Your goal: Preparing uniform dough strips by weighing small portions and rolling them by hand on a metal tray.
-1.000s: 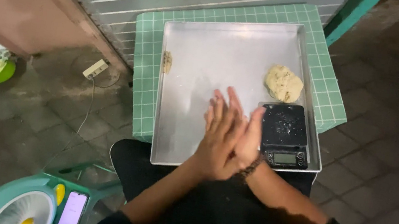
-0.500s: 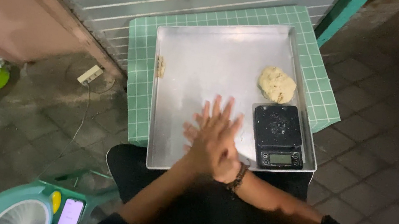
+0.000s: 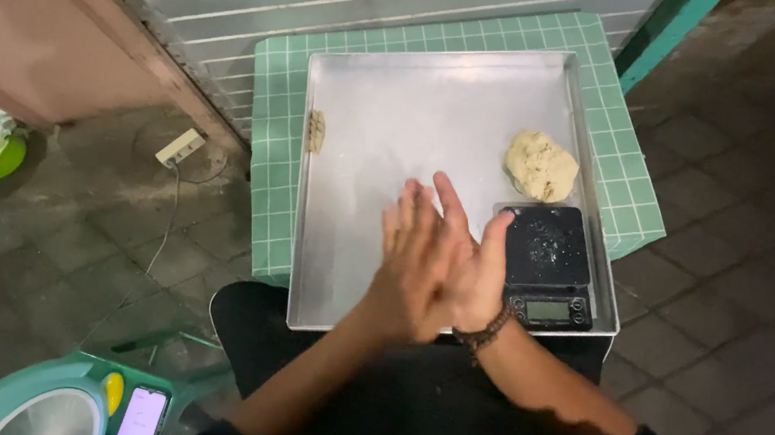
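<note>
- Left hand (image 3: pixel 416 267) and right hand (image 3: pixel 475 275): pressed palm to palm, fingers extended, above the near edge of the metal tray (image 3: pixel 401 119). Whether anything lies between the palms cannot be determined.
- Dough lump (image 3: pixel 540 165): rests at the right side of the tray, just beyond the black scale (image 3: pixel 548 262).
- Small dough piece (image 3: pixel 316 131): lies against the left rim of the tray.
- Risk: the scale sits close to the right hand; a sideways stroke may knock it.
- Risk: the tray overhangs the green tiled table (image 3: pixel 265 170); downward pressure may tip it.
</note>
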